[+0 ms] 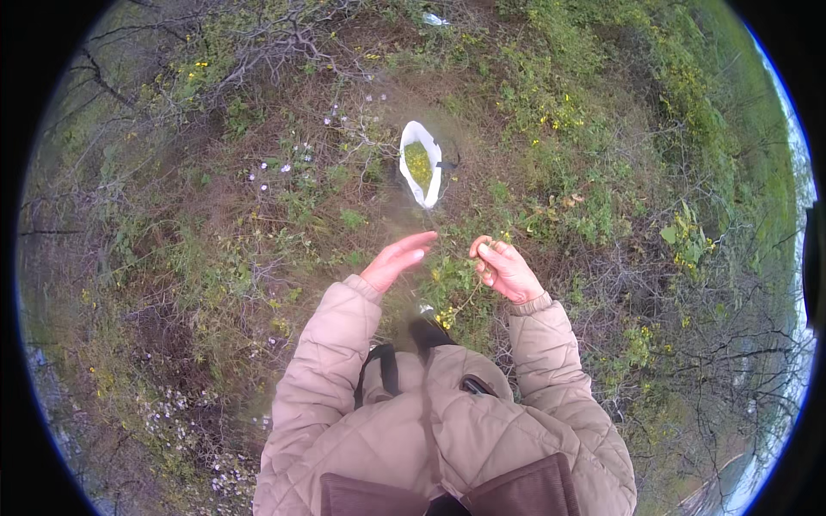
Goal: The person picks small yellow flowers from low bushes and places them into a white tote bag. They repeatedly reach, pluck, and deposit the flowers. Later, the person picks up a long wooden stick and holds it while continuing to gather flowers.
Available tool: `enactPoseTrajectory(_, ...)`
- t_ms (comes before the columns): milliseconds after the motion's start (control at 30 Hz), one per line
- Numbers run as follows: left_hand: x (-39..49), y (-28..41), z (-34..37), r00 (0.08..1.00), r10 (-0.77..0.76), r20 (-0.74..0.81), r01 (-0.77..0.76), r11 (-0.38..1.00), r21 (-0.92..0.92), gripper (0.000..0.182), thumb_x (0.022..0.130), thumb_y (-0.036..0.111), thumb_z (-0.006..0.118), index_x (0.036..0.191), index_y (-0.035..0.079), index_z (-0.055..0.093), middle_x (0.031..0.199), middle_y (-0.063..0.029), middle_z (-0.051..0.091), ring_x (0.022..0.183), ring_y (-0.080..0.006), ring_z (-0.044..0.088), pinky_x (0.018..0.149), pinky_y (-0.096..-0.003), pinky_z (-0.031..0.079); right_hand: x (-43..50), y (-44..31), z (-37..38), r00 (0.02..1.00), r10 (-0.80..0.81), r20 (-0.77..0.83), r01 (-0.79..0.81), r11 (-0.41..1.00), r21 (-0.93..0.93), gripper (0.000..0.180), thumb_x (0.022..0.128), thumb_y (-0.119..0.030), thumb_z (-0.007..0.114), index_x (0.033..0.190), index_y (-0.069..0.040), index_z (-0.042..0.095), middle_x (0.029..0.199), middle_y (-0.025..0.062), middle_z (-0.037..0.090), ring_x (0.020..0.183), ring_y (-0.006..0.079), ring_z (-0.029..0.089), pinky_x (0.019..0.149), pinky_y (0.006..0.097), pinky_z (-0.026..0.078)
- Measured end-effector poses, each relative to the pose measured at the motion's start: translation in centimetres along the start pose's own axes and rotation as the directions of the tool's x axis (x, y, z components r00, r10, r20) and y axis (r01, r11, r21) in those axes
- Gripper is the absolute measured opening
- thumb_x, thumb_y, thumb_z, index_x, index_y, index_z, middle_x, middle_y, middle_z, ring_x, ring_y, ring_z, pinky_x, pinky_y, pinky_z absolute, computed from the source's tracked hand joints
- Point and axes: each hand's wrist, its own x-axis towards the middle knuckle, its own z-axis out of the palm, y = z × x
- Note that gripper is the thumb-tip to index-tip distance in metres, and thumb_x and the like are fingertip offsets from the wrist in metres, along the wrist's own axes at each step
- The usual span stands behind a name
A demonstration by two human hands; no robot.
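My right hand (506, 271) pinches a thin green stem between thumb and fingers. From below that hand a sprig with small yellow flowers (445, 317) trails down toward my jacket; it looks like part of the same stem. To its left my left hand (395, 259) is held out flat with nothing in it, thumb apart from the straight fingers. Beyond both hands a white bag (406, 169) stands on the ground with its mouth spread wide. Inside it lies a heap of yellow-green flower heads (419, 169). A dark strap (446, 165) sticks out at the bag's right side.
Bare, twiggy branches (290, 45) reach in at the upper left. Yellow-flowered plants (558, 121) grow at the right, pale blossoms (171, 413) at the lower left. A piece of clear plastic litter (434, 19) lies far ahead. Dark bare twigs (729, 361) spread at the lower right.
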Motion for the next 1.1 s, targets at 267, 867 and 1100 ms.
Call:
enactPoseTrajectory(267,-3.2,1.3,1.9,0.957,0.22,-0.188,-0.227,0.974,-0.015,0.031,0.095,0.023,0.046,0.114,0.001,0.056,0.111,-0.0078,0.059,0.099,-0.013,0.054,0.088,-0.0292,0.041,1.9,-1.6,5.1,0.994,0.08,0.075,-0.047,0.929,-0.367,0.018,0.089,-0.016,0.057,0.101,-0.004,0.055,0.076,-0.0009,0.054,0.056,0.0034,0.046,0.05,0.0176,0.038)
enactPoseTrajectory(867,-6.6,4.0,1.7,0.931,0.258,-0.259,-0.3,0.944,-0.137,0.023,0.088,0.025,0.059,0.103,0.008,0.058,0.088,0.0025,0.06,0.067,-0.004,0.052,0.055,-0.0197,0.038,10.6,-5.6,15.4,0.775,0.486,0.403,0.25,0.35,-0.903,0.034,0.087,-0.022,0.056,0.111,0.001,0.054,0.073,0.0027,0.058,0.054,0.0071,0.049,0.045,0.022,0.041)
enactPoseTrajectory(1100,-7.4,3.1,-0.3,0.855,-0.116,-0.505,-0.056,0.949,-0.312,0.021,0.085,0.03,0.063,0.093,0.011,0.062,0.076,0.0051,0.059,0.056,-0.0028,0.045,0.046,-0.0177,0.033,9.7,-3.4,13.3,0.872,-0.184,0.454,0.46,0.624,-0.632,0.037,0.091,-0.025,0.052,0.117,0.001,0.05,0.096,0.0093,0.061,0.075,0.0109,0.059,0.067,0.025,0.05)
